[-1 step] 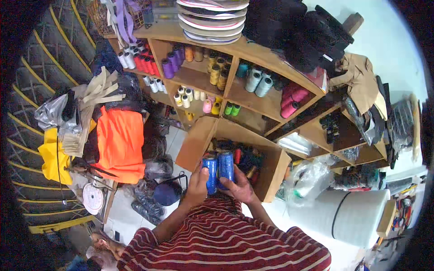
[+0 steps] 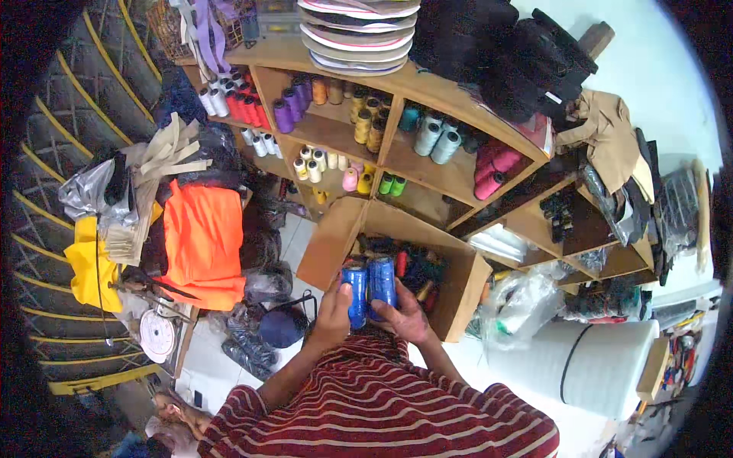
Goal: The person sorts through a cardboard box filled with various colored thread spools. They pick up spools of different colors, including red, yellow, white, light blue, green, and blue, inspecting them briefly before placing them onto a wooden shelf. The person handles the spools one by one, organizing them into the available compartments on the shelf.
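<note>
Two blue thread spools are held upright side by side above an open cardboard box (image 2: pixel 467 286). My left hand (image 2: pixel 331 314) is closed around the left blue spool (image 2: pixel 356 294), thumb along its side. Around the right blue spool (image 2: pixel 381 281) my right hand (image 2: pixel 405 313) is closed, its thumb near the lower end. Both spools have a shiny surface, like plastic wrap. Inside the box lies a jumble of mostly dark spools, with a red spool (image 2: pixel 401 263) among them.
Behind the box, a wooden shelf (image 2: pixel 336 131) holds thread spools in many colours. Stacked rolls of tape (image 2: pixel 357 38) stand on top. To the right lies a white foam roll (image 2: pixel 588 366); to the left, orange fabric (image 2: pixel 202 252). Part of another person (image 2: pixel 179 416) shows at lower left.
</note>
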Motion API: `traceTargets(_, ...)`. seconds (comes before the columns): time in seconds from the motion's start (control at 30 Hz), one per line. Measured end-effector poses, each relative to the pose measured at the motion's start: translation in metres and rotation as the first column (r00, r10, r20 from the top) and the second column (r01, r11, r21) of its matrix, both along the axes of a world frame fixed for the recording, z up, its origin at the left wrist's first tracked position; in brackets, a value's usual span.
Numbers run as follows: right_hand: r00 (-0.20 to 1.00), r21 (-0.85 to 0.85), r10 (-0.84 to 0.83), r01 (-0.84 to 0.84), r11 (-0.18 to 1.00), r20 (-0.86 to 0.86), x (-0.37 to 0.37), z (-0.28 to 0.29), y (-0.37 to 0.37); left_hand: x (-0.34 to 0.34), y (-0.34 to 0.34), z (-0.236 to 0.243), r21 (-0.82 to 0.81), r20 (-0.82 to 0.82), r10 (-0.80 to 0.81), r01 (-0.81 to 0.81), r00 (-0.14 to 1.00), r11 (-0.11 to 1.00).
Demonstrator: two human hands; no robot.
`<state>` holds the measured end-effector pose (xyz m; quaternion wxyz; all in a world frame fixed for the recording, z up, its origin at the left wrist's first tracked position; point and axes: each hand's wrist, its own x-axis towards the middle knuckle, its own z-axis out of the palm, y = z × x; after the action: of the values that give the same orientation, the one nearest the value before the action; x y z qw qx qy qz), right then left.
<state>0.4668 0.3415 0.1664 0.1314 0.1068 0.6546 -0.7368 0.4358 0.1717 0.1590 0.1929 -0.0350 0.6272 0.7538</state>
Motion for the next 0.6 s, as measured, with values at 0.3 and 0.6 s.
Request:
traceTargets(0.3,0.998,0.036,0.066,-0.065,0.997,-0.016,-0.002,-0.001,0.007,-0.008,0.010,-0.024,0.456,0.311,0.119,-0.258,0.943,0.852)
traceTargets(0.6,0.999,0.024,-0.029,0.029,0.999,-0.014,-0.028,0.009,0.003,-0.093,-0.012,0.018,0.185,-0.167,0.107,-0.076,0.980,0.980)
